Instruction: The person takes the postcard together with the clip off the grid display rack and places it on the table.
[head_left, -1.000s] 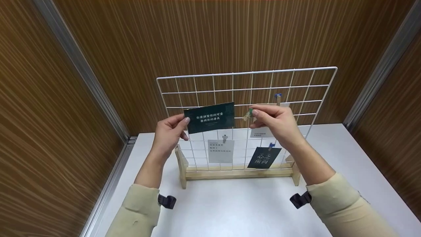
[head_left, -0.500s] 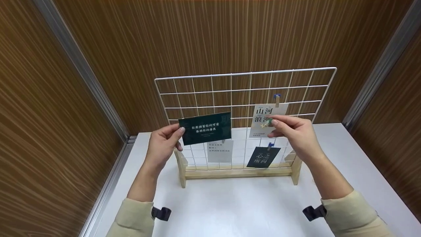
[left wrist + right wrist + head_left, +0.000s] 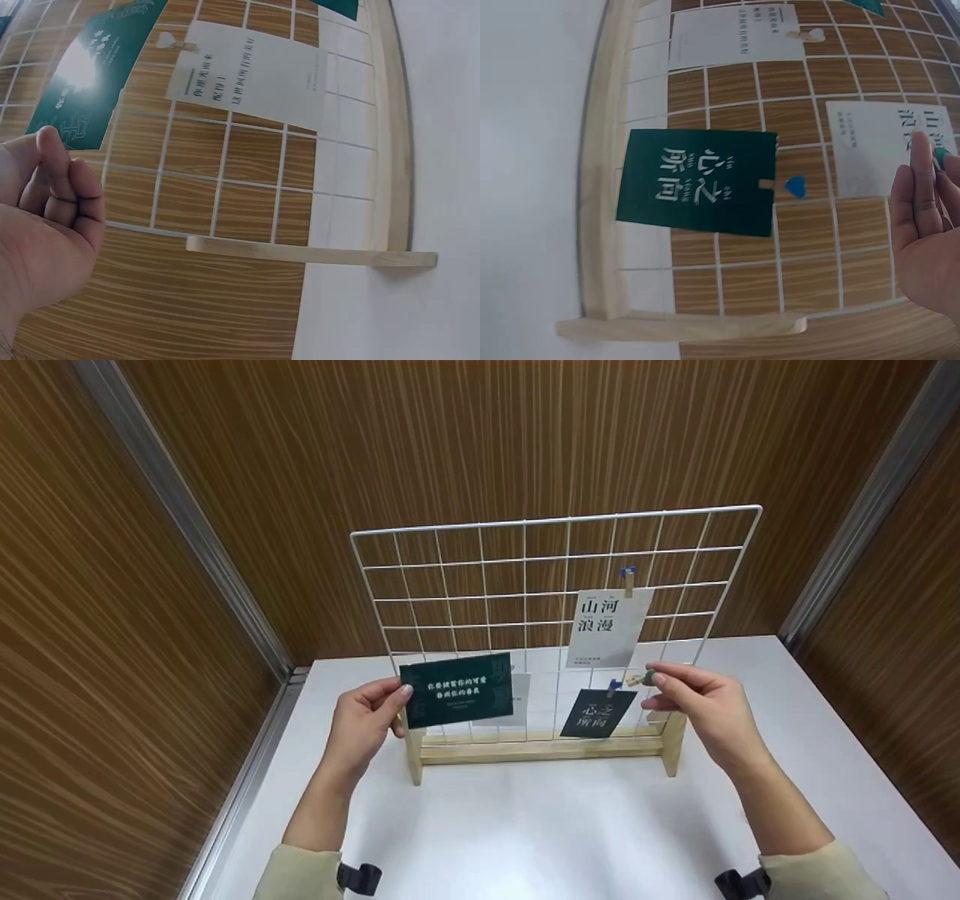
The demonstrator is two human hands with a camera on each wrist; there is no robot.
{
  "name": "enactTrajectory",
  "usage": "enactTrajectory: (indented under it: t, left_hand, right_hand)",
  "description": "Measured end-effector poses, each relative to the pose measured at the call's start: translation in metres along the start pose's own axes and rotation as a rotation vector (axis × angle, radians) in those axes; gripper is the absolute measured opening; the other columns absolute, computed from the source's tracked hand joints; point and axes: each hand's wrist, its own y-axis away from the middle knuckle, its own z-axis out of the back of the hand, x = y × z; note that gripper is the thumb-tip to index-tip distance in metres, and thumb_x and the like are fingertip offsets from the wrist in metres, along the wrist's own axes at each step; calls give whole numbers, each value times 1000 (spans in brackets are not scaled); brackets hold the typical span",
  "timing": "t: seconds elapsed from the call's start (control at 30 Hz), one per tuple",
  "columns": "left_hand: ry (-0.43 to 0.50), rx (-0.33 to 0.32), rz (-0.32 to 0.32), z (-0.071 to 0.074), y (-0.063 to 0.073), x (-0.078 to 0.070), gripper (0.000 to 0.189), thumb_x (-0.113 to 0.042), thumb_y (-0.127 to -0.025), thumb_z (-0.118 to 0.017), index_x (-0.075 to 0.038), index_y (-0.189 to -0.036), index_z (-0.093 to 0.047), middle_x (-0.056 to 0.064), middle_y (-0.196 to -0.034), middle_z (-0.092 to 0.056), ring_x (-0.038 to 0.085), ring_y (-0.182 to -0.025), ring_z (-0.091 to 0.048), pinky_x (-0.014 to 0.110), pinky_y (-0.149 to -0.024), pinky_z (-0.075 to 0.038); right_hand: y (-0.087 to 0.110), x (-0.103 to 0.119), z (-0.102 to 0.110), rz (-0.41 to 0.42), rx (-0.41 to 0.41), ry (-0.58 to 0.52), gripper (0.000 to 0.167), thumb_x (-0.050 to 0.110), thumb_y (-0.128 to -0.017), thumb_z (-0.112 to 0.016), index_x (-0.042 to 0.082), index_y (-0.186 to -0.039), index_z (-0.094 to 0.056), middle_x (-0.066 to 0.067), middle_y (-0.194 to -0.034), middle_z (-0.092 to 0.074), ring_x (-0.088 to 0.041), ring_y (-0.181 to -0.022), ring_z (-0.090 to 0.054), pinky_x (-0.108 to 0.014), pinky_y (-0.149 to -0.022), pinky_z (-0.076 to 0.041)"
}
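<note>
My left hand (image 3: 365,714) pinches the left edge of a dark green card (image 3: 457,706) with pale lettering, held in front of the white wire grid rack (image 3: 525,522). Between thumb and fingers of my right hand (image 3: 705,701) is a small wooden clothespin (image 3: 649,677) with a green end. A white card (image 3: 604,647) hangs from a blue-topped clothespin (image 3: 628,576) on the grid's right side. Below it a dark card (image 3: 596,724) hangs by another clothespin, just left of my right fingertips. In the left wrist view, a lower white card (image 3: 255,82) hangs under a white heart clothespin (image 3: 166,40).
The rack stands on a wooden base (image 3: 540,752) with upright feet, on a white table (image 3: 525,832). Brown wood-grain panels (image 3: 465,442) close in the back and both sides, with metal posts (image 3: 202,540) in the corners.
My left hand has lowered the green card, now over the lower white card. My right hand has moved right and down with the clothespin, uncovering the upper white card.
</note>
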Motion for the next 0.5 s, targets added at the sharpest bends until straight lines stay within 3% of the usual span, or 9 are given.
enactTrajectory:
  t: [0.27, 0.5]
  left_hand:
    - [-11, -15, 51, 4, 8, 25, 23, -15, -104, -71, -4, -123, -78, 12, -109, -78, 17, -69, -57, 20, -58, -52]
    - [-29, -45, 110, 10, 17, 49, 23, -16, -104, -72, -3, -123, -77, 12, -108, -79, 17, -65, -58, 22, -58, -53]
  right_hand:
    - [16, -27, 11, -68, -34, -41, 35, 11, -104, -70, -10, -132, -68, -8, -109, -75, -19, -84, -79, -28, -87, -61]
    - [29, -49, 19, -79, -45, -60, 37, 9, -104, -70, -15, -133, -64, -10, -110, -75, -17, -85, -79, -30, -86, -61]
